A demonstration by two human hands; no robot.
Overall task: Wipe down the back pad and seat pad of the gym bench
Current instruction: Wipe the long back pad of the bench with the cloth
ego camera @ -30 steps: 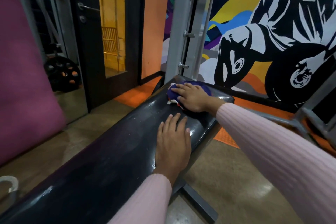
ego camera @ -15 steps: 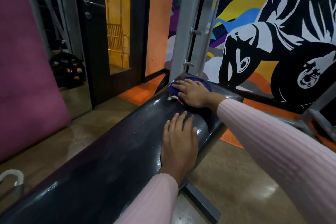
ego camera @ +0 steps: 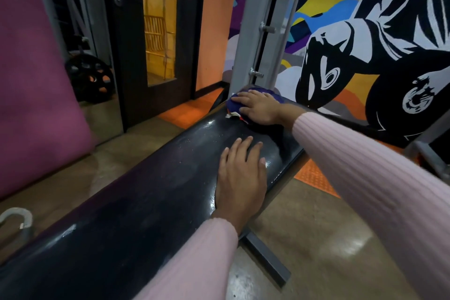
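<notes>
We press the blue cloth [ego camera: 246, 102] flat under our right hand [ego camera: 261, 108] at the bench pad's [ego camera: 146, 202] far end, centre frame. Our left hand [ego camera: 241, 175] rests open-palmed on the pad, grasping nothing. We judge most of the pad is left.

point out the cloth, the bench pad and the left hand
cloth [ego camera: 235, 102], head view, bare blue edge past the fingertips
bench pad [ego camera: 151, 192], head view, bare black top
left hand [ego camera: 241, 173], head view, back of hand
</notes>
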